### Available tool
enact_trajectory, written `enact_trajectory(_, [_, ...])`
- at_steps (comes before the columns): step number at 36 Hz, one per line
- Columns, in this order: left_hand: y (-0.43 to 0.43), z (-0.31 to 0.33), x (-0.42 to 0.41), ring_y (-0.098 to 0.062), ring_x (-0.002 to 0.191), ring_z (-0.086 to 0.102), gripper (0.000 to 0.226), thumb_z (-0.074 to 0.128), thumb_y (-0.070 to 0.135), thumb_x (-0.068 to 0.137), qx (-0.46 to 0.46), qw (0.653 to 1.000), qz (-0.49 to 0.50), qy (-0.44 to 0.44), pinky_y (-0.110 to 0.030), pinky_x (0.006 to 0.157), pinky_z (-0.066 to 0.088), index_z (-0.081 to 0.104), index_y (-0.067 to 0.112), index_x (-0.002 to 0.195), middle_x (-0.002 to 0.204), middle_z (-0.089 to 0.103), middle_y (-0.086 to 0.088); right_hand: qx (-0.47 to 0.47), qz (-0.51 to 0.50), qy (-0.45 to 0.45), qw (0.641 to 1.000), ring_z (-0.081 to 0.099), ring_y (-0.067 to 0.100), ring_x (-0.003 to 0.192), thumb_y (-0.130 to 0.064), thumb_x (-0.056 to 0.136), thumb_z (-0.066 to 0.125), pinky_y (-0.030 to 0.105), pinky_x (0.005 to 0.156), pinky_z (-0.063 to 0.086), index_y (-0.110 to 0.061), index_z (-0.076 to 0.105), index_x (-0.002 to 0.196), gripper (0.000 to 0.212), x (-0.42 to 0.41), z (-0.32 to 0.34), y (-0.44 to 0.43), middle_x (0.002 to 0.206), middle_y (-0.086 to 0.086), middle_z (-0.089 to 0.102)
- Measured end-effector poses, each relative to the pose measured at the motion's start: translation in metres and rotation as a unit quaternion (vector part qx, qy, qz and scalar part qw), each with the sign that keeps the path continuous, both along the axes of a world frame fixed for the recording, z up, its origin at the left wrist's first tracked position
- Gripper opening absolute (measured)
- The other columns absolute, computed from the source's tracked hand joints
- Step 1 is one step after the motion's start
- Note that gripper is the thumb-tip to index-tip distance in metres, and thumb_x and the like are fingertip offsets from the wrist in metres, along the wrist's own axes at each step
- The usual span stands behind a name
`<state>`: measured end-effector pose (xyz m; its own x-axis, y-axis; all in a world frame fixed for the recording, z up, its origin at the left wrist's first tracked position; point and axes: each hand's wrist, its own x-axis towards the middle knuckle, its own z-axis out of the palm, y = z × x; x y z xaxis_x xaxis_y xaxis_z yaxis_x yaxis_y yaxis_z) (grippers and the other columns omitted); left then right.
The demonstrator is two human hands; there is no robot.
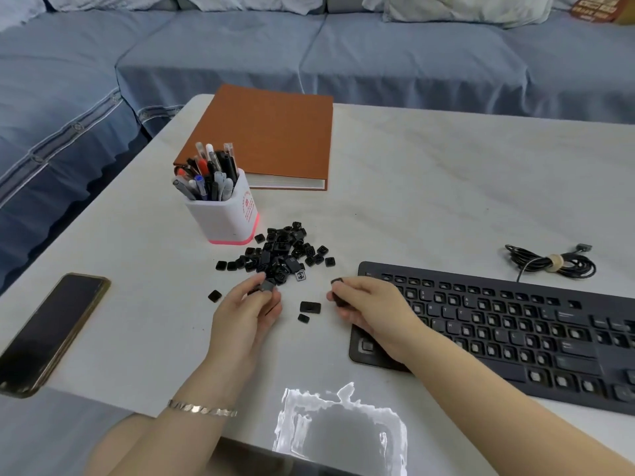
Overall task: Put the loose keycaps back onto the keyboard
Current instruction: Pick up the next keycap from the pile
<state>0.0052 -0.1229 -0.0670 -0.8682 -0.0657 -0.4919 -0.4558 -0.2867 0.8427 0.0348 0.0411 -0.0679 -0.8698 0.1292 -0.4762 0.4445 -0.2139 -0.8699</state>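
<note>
A black keyboard lies at the right of the white table, many of its key sockets bare. A pile of loose black keycaps sits in the middle of the table, with stray caps nearer me. My left hand, just below the pile, pinches one dark keycap between thumb and fingers. My right hand hovers over the keyboard's left end, its curled fingers holding black keycaps.
A white pen holder full of pens stands left of the pile, a brown book behind it. A phone lies at the left table edge. A coiled black cable rests behind the keyboard. A blue sofa surrounds the table.
</note>
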Motion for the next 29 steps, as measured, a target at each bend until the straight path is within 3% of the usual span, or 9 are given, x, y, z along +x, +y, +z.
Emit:
enact_trajectory(5, [0.015, 0.002, 0.007, -0.010, 0.070, 0.064, 0.018, 0.052, -0.002, 0.091, 0.021, 0.998, -0.049, -0.042, -0.017, 0.061, 0.056, 0.067, 0.007, 0.090, 0.078, 0.065, -0.007, -0.213, -0.091, -0.061, 0.971, 0.053, 0.009, 0.051, -0.006, 0.090, 0.053, 0.013, 0.044, 0.043, -0.007, 0.060, 0.073, 0.019, 0.017, 0.011, 0.023, 0.062, 0.003, 0.057])
enact_trajectory(11, [0.033, 0.004, 0.014, -0.005, 0.062, 0.056, 0.010, 0.058, 0.006, 0.090, -0.032, 0.991, -0.118, -0.050, -0.013, 0.055, 0.052, 0.065, 0.005, 0.083, 0.072, 0.067, 0.000, -0.271, -0.150, -0.087, 0.947, 0.052, 0.015, 0.052, -0.007, 0.089, 0.054, 0.015, 0.043, 0.046, -0.004, 0.055, 0.076, 0.013, 0.037, 0.015, 0.052, 0.063, 0.008, 0.051])
enact_trajectory(16, [0.049, 0.006, 0.025, -0.007, 0.057, 0.050, 0.011, 0.052, 0.003, 0.093, -0.075, 0.979, -0.186, -0.026, -0.016, 0.051, 0.046, 0.062, 0.008, 0.090, 0.071, 0.070, 0.000, -0.202, -0.130, -0.079, 0.968, 0.058, 0.009, 0.052, 0.000, 0.085, 0.058, 0.015, 0.049, 0.050, 0.000, 0.061, 0.075, 0.010, 0.056, 0.013, 0.071, 0.065, 0.008, 0.062])
enact_trajectory(19, [0.059, 0.006, 0.033, -0.006, 0.049, 0.042, 0.024, 0.042, -0.002, 0.093, -0.128, 0.958, -0.256, -0.004, -0.017, 0.048, 0.035, 0.064, 0.008, 0.093, 0.056, 0.056, 0.004, -0.124, -0.090, -0.080, 0.985, 0.059, 0.004, 0.056, -0.002, 0.084, 0.061, 0.012, 0.054, 0.050, -0.001, 0.063, 0.078, 0.006, 0.071, 0.008, 0.077, 0.068, 0.004, 0.066])
enact_trajectory(22, [0.070, 0.007, 0.040, -0.007, 0.048, 0.035, 0.031, 0.038, -0.001, 0.092, -0.160, 0.938, -0.306, 0.015, -0.017, 0.046, 0.030, 0.067, 0.011, 0.089, 0.055, 0.042, 0.004, -0.051, -0.070, -0.075, 0.993, 0.057, 0.002, 0.056, -0.004, 0.083, 0.064, 0.012, 0.055, 0.048, -0.006, 0.065, 0.079, 0.005, 0.084, 0.005, 0.081, 0.069, 0.002, 0.065])
enact_trajectory(29, [0.096, 0.013, 0.054, 0.003, 0.047, 0.040, 0.015, 0.061, 0.013, 0.088, -0.195, 0.899, -0.373, 0.120, -0.007, 0.051, 0.033, 0.071, 0.023, 0.084, 0.047, 0.042, 0.017, 0.052, -0.083, -0.028, 0.995, 0.050, 0.013, 0.062, -0.007, 0.082, 0.066, 0.017, 0.056, 0.043, -0.016, 0.062, 0.095, 0.016, 0.098, 0.012, 0.091, 0.071, 0.007, 0.066])
